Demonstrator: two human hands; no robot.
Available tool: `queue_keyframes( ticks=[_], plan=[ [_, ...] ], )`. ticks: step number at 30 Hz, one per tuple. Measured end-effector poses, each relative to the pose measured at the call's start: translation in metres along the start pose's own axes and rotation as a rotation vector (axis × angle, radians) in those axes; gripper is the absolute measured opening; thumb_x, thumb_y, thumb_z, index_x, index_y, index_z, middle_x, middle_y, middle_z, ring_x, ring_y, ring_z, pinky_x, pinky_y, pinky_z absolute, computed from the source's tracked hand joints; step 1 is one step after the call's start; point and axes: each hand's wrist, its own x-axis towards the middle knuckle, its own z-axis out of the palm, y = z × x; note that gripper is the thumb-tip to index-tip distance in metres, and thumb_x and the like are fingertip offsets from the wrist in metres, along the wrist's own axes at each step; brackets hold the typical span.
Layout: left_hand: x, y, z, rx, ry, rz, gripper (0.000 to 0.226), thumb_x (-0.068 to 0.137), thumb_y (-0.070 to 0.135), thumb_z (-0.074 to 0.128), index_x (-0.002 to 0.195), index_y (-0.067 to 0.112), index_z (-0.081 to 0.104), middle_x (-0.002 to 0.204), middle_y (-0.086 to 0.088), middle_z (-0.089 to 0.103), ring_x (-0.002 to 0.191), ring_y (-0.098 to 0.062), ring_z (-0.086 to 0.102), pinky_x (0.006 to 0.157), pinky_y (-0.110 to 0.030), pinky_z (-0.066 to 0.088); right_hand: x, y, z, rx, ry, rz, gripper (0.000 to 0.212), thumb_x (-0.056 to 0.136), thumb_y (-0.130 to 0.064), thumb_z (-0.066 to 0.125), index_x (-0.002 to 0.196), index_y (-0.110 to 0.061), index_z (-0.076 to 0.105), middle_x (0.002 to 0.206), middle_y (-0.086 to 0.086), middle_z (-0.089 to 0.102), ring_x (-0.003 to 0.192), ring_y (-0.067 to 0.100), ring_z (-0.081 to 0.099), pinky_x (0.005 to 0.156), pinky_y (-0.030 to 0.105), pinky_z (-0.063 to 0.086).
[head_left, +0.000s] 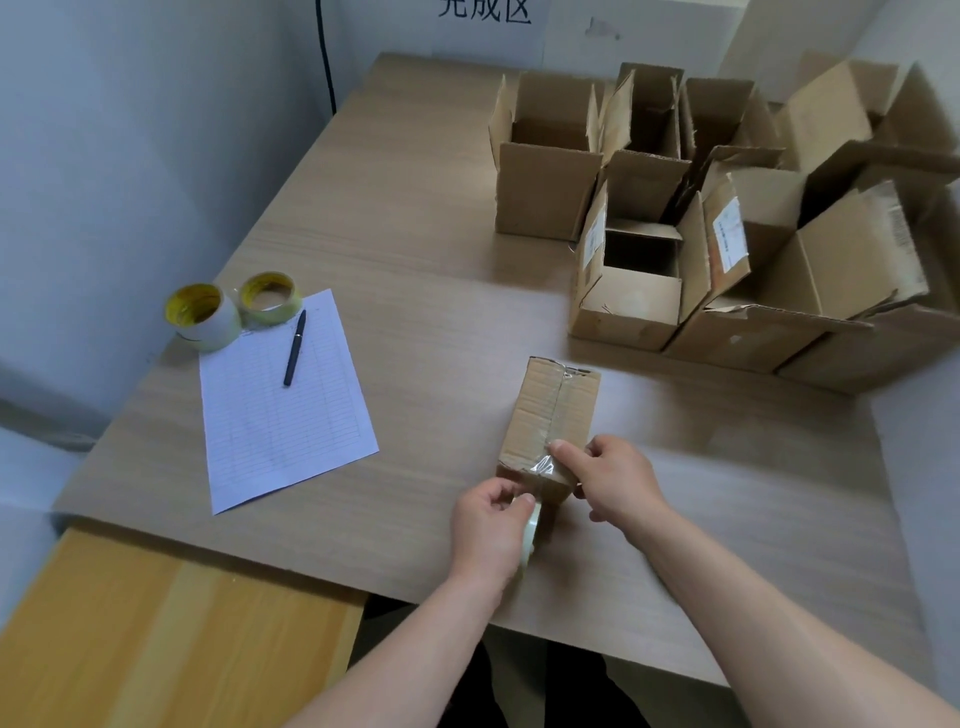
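while our left hand (491, 525) gripped the tape roll (531, 538) beside the box (550, 410) on the table (415, 208), our right hand (615, 478) clasped its near end. top seam looked sealed; tearing off remained.

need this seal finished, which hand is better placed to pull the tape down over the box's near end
Probably the left. The left hand grips the tape roll at the near end of the box, ready to draw it down. The right hand holds the box, thumb pinning the tape strip on top.
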Motion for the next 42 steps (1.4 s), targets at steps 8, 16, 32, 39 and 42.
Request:
queue_keyframes(
  ticks=[8, 16, 32, 39, 42],
  plan=[
    [0.010, 0.001, 0.007, 0.029, 0.057, -0.063, 0.006, 0.080, 0.011, 0.072, 0.074, 0.011, 0.070, 0.069, -0.005, 0.070, 0.060, -0.016, 0.056, 0.055, -0.025, 0.045, -0.011, 0.029, -0.019, -0.021, 0.236, -0.085, 0.044, 0.089, -0.057, 0.059, 0.078, -0.015, 0.059, 0.079, 0.002, 0.067, 0.082, 0.024, 0.064, 0.069, 0.039, 0.046],
    [0.013, -0.002, 0.007, -0.015, 0.042, -0.089, 0.005, 0.079, 0.010, 0.073, 0.078, 0.005, 0.070, 0.069, -0.006, 0.066, 0.062, -0.018, 0.054, 0.056, -0.028, 0.043, -0.029, 0.134, -0.031, -0.645, 0.163, -0.072, 0.031, 0.089, -0.037, 0.061, 0.115, -0.020, 0.058, 0.108, 0.006, 0.058, 0.101, 0.029, 0.054, 0.081, 0.037, 0.045],
    [0.015, 0.001, 0.006, -0.071, 0.010, -0.136, 0.006, 0.082, 0.006, 0.074, 0.078, 0.011, 0.073, 0.081, -0.008, 0.075, 0.076, -0.023, 0.068, 0.074, -0.039, 0.058, -0.077, 0.086, -0.019, -0.302, 0.310, -0.754, 0.026, 0.090, -0.043, 0.051, 0.112, -0.036, 0.059, 0.083, -0.014, 0.056, 0.064, 0.012, 0.057, 0.052, 0.032, 0.048],
    [0.014, 0.005, 0.006, -0.103, 0.024, -0.172, 0.002, 0.079, 0.005, 0.074, 0.078, 0.004, 0.073, 0.079, -0.016, 0.074, 0.070, -0.028, 0.070, 0.068, -0.047, 0.059, -0.072, 0.082, -0.016, -0.452, 0.372, -0.776, 0.027, 0.089, -0.042, 0.049, 0.111, -0.032, 0.060, 0.079, -0.007, 0.055, 0.057, 0.021, 0.054, 0.038, 0.033, 0.042],
    [0.015, 0.008, 0.007, -0.112, 0.030, -0.187, 0.003, 0.078, 0.003, 0.074, 0.076, 0.001, 0.071, 0.075, -0.017, 0.073, 0.064, -0.027, 0.068, 0.062, -0.042, 0.058, -0.067, 0.079, -0.016, -0.496, 0.401, -0.803, 0.027, 0.089, -0.040, 0.049, 0.109, -0.028, 0.064, 0.076, -0.004, 0.054, 0.055, 0.023, 0.052, 0.039, 0.034, 0.039]
  ],
)
